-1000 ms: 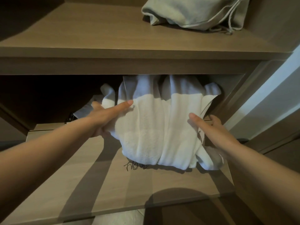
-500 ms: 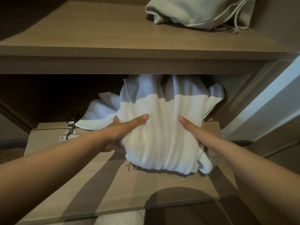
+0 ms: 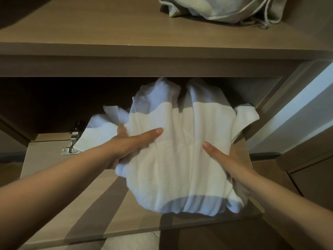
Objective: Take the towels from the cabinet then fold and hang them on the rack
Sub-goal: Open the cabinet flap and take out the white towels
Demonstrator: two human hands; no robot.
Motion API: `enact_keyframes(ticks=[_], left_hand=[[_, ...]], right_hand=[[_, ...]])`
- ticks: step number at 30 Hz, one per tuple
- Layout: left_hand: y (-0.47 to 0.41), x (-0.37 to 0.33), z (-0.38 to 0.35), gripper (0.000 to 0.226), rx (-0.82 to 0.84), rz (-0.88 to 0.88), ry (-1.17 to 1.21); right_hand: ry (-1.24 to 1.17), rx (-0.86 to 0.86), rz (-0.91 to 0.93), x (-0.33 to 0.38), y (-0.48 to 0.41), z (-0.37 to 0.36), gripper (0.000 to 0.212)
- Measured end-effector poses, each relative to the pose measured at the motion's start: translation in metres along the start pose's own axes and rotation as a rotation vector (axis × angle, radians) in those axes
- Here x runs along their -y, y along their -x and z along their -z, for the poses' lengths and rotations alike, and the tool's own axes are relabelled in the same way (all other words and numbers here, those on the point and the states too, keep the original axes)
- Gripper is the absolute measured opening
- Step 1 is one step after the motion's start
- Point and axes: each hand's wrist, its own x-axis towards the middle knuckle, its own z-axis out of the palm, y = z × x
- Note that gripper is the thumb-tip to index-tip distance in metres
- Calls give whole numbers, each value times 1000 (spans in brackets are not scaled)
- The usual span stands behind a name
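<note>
The white towels (image 3: 173, 159) form one soft, crumpled bundle, half out of the cabinet (image 3: 162, 67) opening and over the lowered door panel (image 3: 54, 168). Judged light, limp and non-slip; it sags unless supported at both flanks and beneath. The left hand (image 3: 126, 147) clamps the left flank, one digit on top and the others tucked into the cloth. The right hand (image 3: 232, 163) clamps the right flank likewise. No label or legible writing shows. A grey drawstring bag (image 3: 216, 8) lies on the shelf above.

Both bare forearms reach in, the left from 8 o'clock, the right from 4 o'clock. The left hand (image 3: 129, 147) grips the crumpled white terry towel (image 3: 173, 159), one digit stretched on top toward 2 o'clock. The right hand (image 3: 230, 163) grips the opposite side, one digit pointing to 10 o'clock.
</note>
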Motion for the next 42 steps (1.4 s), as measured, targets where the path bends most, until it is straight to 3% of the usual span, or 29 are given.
enact_keyframes(ticks=[3, 8, 14, 17, 20, 24, 26, 30, 33, 36, 39, 42], left_hand=[[-5, -3, -5, 137, -27, -73, -27], [-2, -2, -23, 109, -32, -200, -93], [-5, 3, -29, 114, -28, -255, -130], [-6, 6, -31, 92, -26, -272, -81], [-1, 7, -33, 92, -63, -259, -12], [20, -6, -38, 94, -120, -277, -31], [35, -17, -40, 89, -65, -309, -62], [79, -43, -36, 91, 64, -281, -24], [127, -63, -30, 92, 90, -174, 7], [180, -89, -20, 89, 108, -64, 23], [235, -123, -7, 84, 131, 18, 71], [293, -165, 7, 81, 160, 62, 59]], right_hand=[[-6, -53, 69, 9, -3, 0, 140], [34, -50, 55, 10, -7, -14, 152], [32, -66, 74, 7, -12, -17, 141], [10, -83, 82, 7, -13, -19, 130], [8, -96, 59, 7, -9, -23, 115], [58, -91, 33, 20, 7, -23, 60], [43, -36, 61, 30, 21, -16, 62], [-38, -139, -68, 59, 66, -6, 50], [-86, -106, -205, 88, 117, 1, 60], [-91, -109, -311, 129, 170, 9, 92], [-100, -96, -343, 177, 219, 19, 83], [-51, -75, -391, 231, 273, 35, 94]])
